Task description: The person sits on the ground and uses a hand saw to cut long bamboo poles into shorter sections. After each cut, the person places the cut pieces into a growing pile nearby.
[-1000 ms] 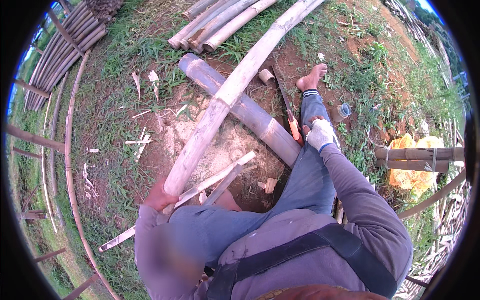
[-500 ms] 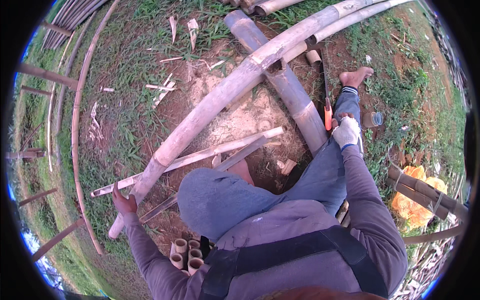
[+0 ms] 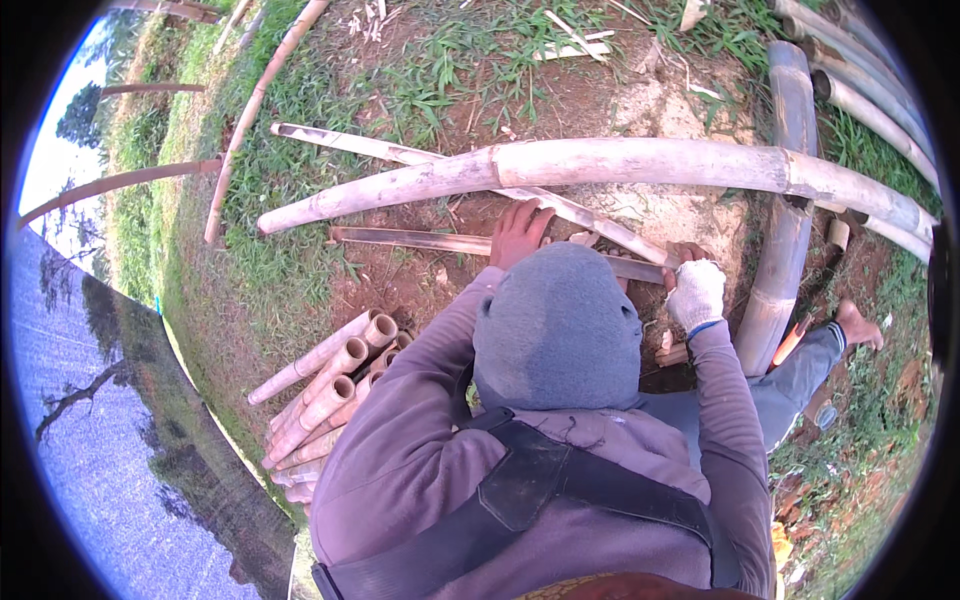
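My bare left hand (image 3: 520,234) lies with fingers stretched over a dark split bamboo strip (image 3: 410,238), just under the thick bamboo pole (image 3: 640,163). My right hand (image 3: 694,292), in a white knitted glove with bare fingertips showing, is closed around the right end of that same strip. A paler split bamboo strip (image 3: 350,145) crosses beneath the pole and runs close to both hands. My bent left knee (image 3: 560,325), in blue-grey cloth, rises between my arms and hides part of the dark strip.
Cut bamboo tubes (image 3: 325,400) are piled on the left. A dark bamboo log (image 3: 783,220) supports the thick pole. A saw's orange handle (image 3: 792,340) lies near my right leg (image 3: 790,390). More bamboo poles (image 3: 870,110) lie far right.
The view has swung left. My left hand has left the thick pole for the dark strip. My right hand has moved from beside the saw handle to the strip's end.
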`<state>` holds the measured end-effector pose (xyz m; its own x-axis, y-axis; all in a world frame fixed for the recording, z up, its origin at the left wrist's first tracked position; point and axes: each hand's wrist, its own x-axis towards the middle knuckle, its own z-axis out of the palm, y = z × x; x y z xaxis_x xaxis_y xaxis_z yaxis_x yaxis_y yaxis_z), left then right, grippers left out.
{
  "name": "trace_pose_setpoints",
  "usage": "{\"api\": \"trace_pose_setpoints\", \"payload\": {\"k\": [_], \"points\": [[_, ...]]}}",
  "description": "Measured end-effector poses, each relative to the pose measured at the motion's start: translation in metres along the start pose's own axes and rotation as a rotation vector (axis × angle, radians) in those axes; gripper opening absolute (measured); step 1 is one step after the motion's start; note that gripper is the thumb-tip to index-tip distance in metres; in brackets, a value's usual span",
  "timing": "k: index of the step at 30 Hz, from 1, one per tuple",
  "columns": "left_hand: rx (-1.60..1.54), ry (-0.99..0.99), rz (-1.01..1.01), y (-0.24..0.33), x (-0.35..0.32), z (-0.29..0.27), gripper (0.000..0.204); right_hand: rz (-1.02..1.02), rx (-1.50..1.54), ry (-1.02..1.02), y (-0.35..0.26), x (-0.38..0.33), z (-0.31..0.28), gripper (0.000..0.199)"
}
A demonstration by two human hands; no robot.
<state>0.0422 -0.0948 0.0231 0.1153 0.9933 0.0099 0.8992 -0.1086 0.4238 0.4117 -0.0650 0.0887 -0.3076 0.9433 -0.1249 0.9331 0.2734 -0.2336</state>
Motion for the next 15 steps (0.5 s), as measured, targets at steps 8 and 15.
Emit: {"api": "trace_pose_setpoints", "payload": {"k": [8, 15], "points": [[0.322, -0.189, 0.119, -0.018, 0.041, -0.014, 0.04, 0.019, -0.089, -0.459, -0.033, 0.03, -0.001, 0.036], [0.33, -0.077, 0.14, -0.014, 0.002, -0.022, 0.026, -0.054, 0.048, -0.374, -0.022, 0.011, -0.016, 0.048]]}}
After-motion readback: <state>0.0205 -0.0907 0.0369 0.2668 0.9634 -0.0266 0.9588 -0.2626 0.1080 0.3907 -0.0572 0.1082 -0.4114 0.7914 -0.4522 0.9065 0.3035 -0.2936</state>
